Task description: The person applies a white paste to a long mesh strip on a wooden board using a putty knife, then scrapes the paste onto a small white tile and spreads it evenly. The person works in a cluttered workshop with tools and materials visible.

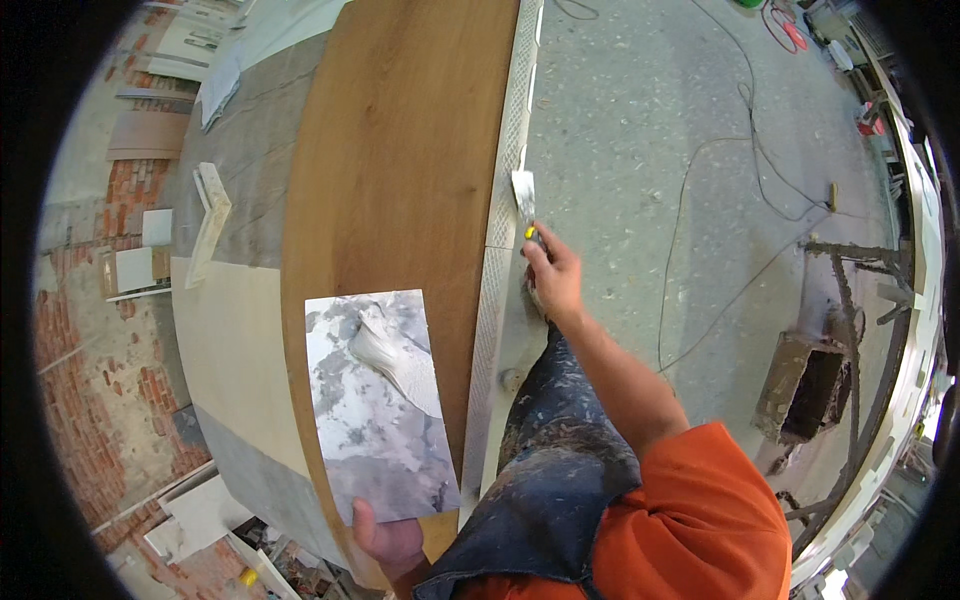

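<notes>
My right hand (553, 265) is closed round the dark and yellow handle of a putty knife (523, 195). Its pale-smeared blade meets the long white perforated edge strip (494, 240) on the right side of a brown wooden board (400, 150). Over the near part of that board, my left hand (387, 540) grips the bottom end of a flat rectangular sheet (335, 400), thumb on top. Grey and white smears cover the sheet. A thick lump of off-white filler (380, 345) lies on its upper half and trails down toward its right edge.
Left of the brown board are grey and cream panels (235, 350) with a bent whitish strip (210, 225) on them. On the speckled floor (620, 150) at right run thin cables (682, 200). A rusty metal box (795, 385) stands by a dark frame. A brick wall (75, 430) is far left.
</notes>
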The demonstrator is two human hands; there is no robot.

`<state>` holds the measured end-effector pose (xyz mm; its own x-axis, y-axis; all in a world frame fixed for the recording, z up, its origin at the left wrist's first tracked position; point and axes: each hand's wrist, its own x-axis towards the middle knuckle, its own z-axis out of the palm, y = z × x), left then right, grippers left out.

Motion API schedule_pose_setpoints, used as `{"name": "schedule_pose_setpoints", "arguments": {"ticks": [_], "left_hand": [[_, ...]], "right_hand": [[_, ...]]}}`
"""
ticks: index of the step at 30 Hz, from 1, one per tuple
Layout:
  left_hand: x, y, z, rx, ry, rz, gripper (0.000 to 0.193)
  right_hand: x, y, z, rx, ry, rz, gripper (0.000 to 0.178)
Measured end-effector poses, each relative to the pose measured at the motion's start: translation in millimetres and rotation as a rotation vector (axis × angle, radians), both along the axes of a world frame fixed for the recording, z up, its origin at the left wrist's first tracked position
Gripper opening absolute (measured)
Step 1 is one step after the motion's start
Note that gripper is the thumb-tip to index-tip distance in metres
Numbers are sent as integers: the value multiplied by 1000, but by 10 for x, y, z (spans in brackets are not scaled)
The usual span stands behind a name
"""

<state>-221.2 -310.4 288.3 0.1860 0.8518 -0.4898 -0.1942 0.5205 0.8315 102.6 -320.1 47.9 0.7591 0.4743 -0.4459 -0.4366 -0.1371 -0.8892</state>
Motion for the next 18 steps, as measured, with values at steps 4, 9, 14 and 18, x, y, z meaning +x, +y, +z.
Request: {"name": "schedule_pose_setpoints", "arguments": {"ticks": [4, 9, 14, 18], "left_hand": [[-60, 13, -56, -29, -67, -3, 76], [-26, 15, -13, -28, -45, 37, 78], [-139, -43, -82, -18, -153, 25, 68], [-78, -63, -133, -4, -244, 58, 66]], "right_hand": [[-323, -266, -103, -82, -84, -27, 45], [-466, -490, -235, -135, -6, -95, 47], [-229, -786, 693, 35, 147, 49, 47], [3, -848, 1743, 123, -372, 782, 44]]}}
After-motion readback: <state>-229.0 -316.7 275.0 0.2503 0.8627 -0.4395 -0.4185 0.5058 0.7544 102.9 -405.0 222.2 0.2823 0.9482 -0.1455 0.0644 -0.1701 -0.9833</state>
